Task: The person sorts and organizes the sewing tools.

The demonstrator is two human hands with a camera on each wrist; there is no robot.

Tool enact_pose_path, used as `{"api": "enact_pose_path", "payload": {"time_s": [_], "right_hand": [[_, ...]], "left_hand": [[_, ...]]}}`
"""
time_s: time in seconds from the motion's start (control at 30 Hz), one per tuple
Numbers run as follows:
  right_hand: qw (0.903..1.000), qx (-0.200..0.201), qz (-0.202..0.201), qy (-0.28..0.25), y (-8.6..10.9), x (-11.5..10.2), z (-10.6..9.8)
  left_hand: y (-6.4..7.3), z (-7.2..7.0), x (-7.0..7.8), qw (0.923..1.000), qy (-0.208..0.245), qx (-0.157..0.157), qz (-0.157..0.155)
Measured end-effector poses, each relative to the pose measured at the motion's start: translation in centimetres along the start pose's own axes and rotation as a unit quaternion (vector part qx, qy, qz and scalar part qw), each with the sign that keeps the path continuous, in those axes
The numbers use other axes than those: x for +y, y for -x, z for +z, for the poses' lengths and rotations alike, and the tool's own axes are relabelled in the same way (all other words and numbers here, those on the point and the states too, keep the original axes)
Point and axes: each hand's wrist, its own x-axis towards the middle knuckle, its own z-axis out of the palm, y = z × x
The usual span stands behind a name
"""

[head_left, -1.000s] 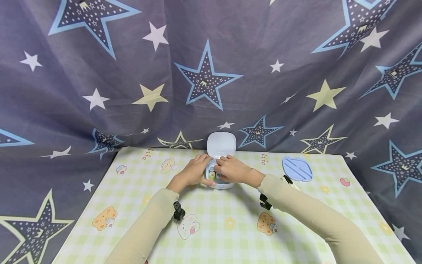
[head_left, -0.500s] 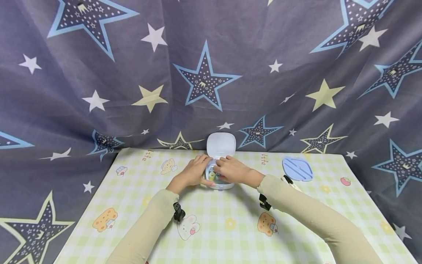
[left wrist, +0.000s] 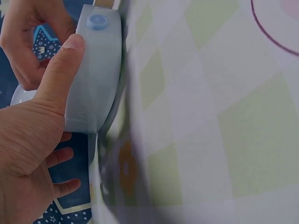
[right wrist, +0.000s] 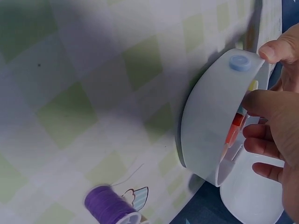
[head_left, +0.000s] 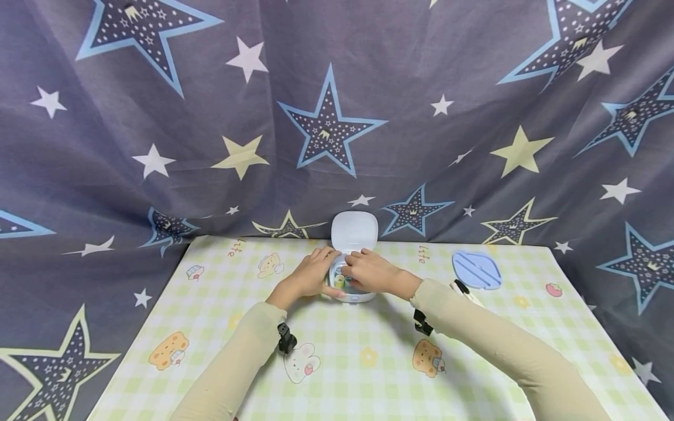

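Note:
A small pale blue-white box [head_left: 356,297] stands on the table with its lid [head_left: 354,231] raised at the back. Thread spools sit inside, among them a yellow-green spool [head_left: 339,282] and a red one [right wrist: 237,120]. My left hand [head_left: 310,273] grips the box's left side, its thumb lying along the front wall near the blue button [left wrist: 97,22]. From the right, my right hand [head_left: 375,271] reaches inside with bent fingers. Its thumb tip is beside a teal spool [right wrist: 241,110]; the other fingertips are partly hidden, so I cannot tell whether they pinch it.
A flat blue plate [head_left: 476,270] with diagonal slots lies to the right on the checked tablecloth [head_left: 337,374]. A purple thread spool [right wrist: 110,205] lies on the cloth in the right wrist view. A star-patterned curtain [head_left: 326,128] hangs behind the table.

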Motion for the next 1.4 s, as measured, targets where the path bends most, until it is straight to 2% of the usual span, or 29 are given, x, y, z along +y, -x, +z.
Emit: {"api": "enact_pose_path", "payload": {"time_s": [0.47,1.03,1.23,1.4], "right_hand": [[1.0000,0.004,-0.007,-0.004,0.1,0.2,0.2],[0.9996,0.013,-0.012,-0.023,0.3,0.2,0.1],[0.9978,0.050,-0.001,-0.043,0.7,0.7,-0.5],[0.9916,0.098,0.031,-0.079,1.8,1.4,-1.7]], "left_hand": [[-0.1,0.2,0.0,1.0000,0.001,0.006,0.005],[0.0,0.1,0.0,1.0000,0.007,-0.003,0.005],[-0.1,0.1,-0.1,1.0000,-0.003,-0.002,0.001],[-0.1,0.2,-0.2,1.0000,0.002,0.000,0.000]]}}
